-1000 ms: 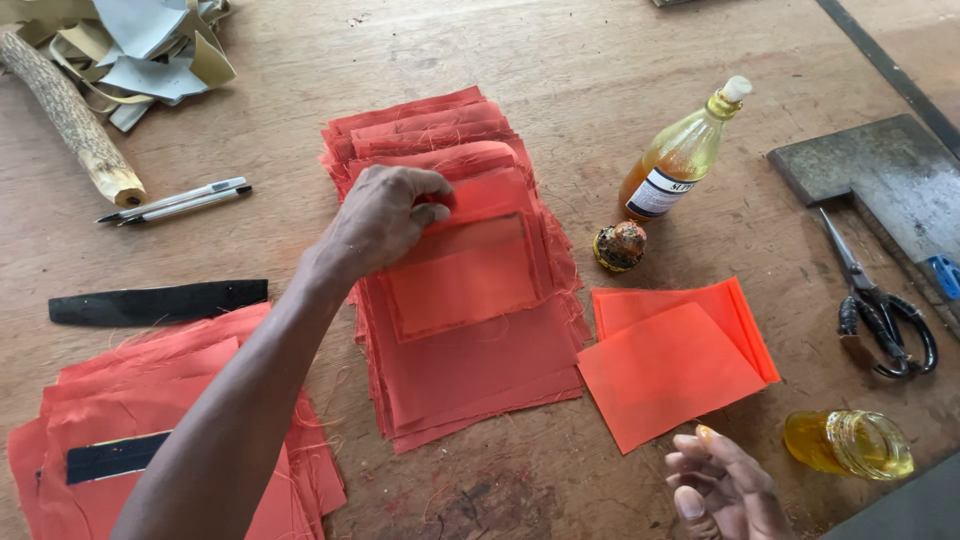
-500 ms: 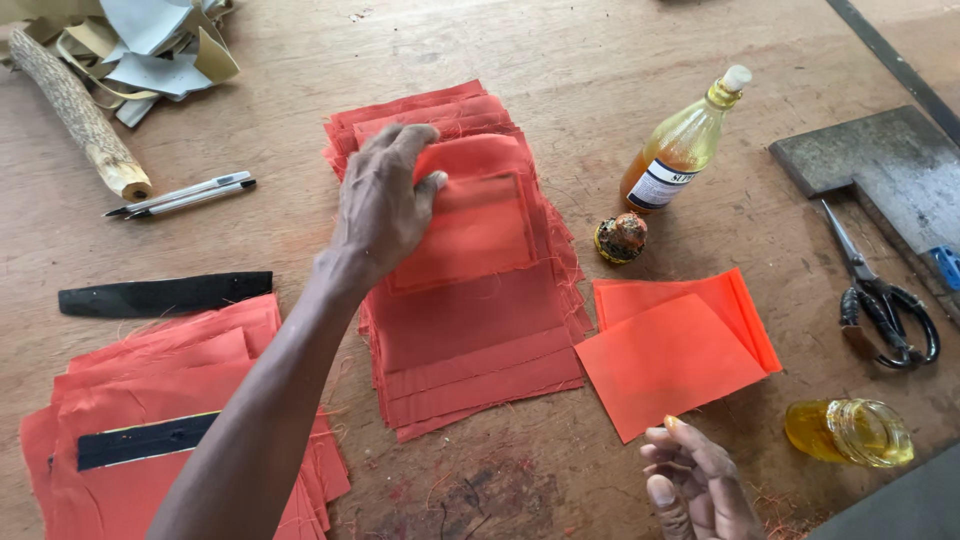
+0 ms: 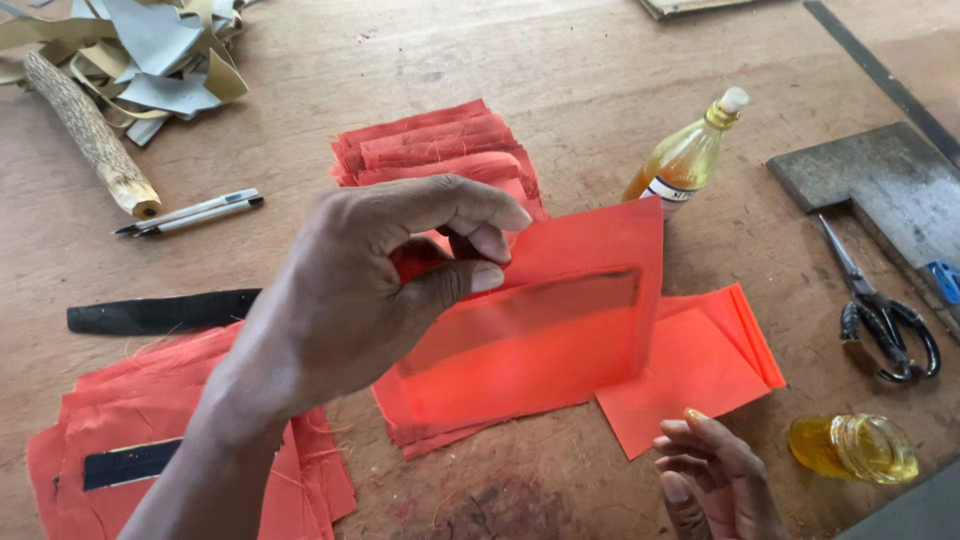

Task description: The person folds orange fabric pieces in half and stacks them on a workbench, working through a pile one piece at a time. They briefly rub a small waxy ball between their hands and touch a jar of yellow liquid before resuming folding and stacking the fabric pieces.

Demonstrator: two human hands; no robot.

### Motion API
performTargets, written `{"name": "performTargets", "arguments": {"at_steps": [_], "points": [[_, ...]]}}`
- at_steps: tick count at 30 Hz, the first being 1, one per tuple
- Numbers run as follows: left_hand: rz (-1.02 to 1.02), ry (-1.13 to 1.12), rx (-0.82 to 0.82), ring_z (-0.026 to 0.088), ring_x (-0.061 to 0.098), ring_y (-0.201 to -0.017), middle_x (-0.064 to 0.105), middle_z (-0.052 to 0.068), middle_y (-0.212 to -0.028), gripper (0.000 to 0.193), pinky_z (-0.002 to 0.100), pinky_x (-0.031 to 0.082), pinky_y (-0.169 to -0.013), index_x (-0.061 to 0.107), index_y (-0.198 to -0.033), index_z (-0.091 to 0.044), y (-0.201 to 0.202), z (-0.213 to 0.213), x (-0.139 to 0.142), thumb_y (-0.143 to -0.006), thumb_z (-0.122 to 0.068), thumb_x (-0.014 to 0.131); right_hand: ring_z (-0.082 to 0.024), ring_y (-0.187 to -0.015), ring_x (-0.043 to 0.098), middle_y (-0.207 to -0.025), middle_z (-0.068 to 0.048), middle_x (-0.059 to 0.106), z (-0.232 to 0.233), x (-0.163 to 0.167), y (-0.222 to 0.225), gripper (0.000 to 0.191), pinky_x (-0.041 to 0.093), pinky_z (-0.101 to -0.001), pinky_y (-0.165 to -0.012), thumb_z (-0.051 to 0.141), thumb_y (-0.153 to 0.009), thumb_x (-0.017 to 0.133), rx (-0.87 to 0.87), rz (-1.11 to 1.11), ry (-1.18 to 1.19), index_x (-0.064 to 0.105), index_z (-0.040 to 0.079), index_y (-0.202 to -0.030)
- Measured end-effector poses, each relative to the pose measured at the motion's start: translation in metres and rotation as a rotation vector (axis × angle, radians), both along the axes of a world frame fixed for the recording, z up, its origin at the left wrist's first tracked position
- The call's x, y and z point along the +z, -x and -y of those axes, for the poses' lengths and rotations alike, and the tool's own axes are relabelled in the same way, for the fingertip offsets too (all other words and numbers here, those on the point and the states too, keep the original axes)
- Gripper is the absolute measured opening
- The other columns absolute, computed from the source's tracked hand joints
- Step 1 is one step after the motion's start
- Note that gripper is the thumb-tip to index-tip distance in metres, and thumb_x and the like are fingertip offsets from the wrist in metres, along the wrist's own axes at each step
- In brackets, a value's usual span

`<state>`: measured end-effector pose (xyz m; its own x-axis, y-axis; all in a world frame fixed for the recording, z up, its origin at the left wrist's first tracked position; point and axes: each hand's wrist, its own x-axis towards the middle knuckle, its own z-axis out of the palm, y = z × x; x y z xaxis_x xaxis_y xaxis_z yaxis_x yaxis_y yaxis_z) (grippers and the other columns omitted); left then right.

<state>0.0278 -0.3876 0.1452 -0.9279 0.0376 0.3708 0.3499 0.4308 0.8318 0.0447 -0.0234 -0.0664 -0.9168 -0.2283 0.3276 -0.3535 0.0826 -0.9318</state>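
Head view: one camera, looking down on a wooden worktable (image 3: 560, 70).
Left hand (image 3: 370, 290): raised above the table; thumb and fingers pinched shut on the upper left corner of one orange fabric piece (image 3: 560, 330).
Orange fabric piece: one, lifted and tilted, a dark strip showing through it; hangs over the middle stack (image 3: 440, 140) of orange pieces.
Right hand (image 3: 715, 480): low at the bottom edge, fingers loosely curled and half open, holding nothing; yellowish smear on one fingertip; just beside the near corner of the folded orange sheets (image 3: 700, 375).
Orange stacks: two, the middle stack under the lifted piece and a second stack (image 3: 170, 470) at lower left with one black strip lying on it; exact count of pieces in each cannot be told.
Folded orange sheets: flat on the table right of the middle stack, partly under the lifted piece; number of layers unclear.
Black strip on the bare table (image 3: 160, 312): one, left of the hand.
Bottle (image 3: 690, 155): one, amber liquid, white cap, upright behind the lifted piece.
Glass dish (image 3: 852, 448): one, yellow liquid, right of the right hand.
Scissors (image 3: 880, 310): one pair, black handles, at right.
Metal slab (image 3: 890, 190): one, grey, touching the scissor tips.
Pens (image 3: 190, 212): two, side by side.
Wooden stick (image 3: 90, 135): one, upper left.
Leather offcuts (image 3: 160, 50): one heap, beside the stick.
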Motion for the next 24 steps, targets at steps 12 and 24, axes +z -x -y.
{"name": "performTargets", "arguments": {"at_steps": [12,24], "points": [[0.248,0.018,0.164,0.009,0.071,-0.085,0.075,0.0,-0.089,0.026,0.027,0.062,-0.079,0.074,-0.107,-0.005,0.104,0.075,-0.117,-0.082,0.002,0.077,-0.022,-0.112,0.067,-0.125,-0.011,0.068,0.142,0.094,0.083,0.052,0.053,-0.0364,-0.099,0.001,-0.095,0.06,0.111,-0.276,-0.411,0.045,0.003,-0.145],[0.072,-0.081,0.107,0.013,0.067,-0.096,0.074,0.003,-0.107,0.031,0.029,0.058,-0.089,0.072,-0.112,-0.006,0.101,0.112,-0.102,-0.083,-0.009,0.084,-0.033,-0.119,0.056,-0.13,-0.016,0.059,0.237,0.073,0.146,0.07,0.048,-0.0449,-0.104,-0.01,-0.087,0.049,0.315,-0.341,-0.589,0.031,0.007,-0.152]]}}
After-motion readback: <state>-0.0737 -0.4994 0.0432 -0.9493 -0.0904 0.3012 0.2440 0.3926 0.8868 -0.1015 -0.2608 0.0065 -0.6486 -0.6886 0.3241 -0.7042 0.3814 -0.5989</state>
